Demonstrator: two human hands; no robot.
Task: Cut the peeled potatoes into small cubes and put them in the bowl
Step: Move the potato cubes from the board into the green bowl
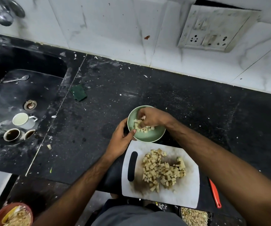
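Bowl [146,136], frame centre: my left hand [121,137] grips its rim; my right hand [151,117] drops potato cubes [164,170] inside. Most remain on cutting board [187,193], lower centre. Risk: tipping bowl, spilling cubes onto worktop [164,88].

Right hand [149,117] hides part of the bowl [154,136] and the cubes beneath its fingers; the knife [215,193] blade beside the cutting board [187,193] lies hidden under the forearm
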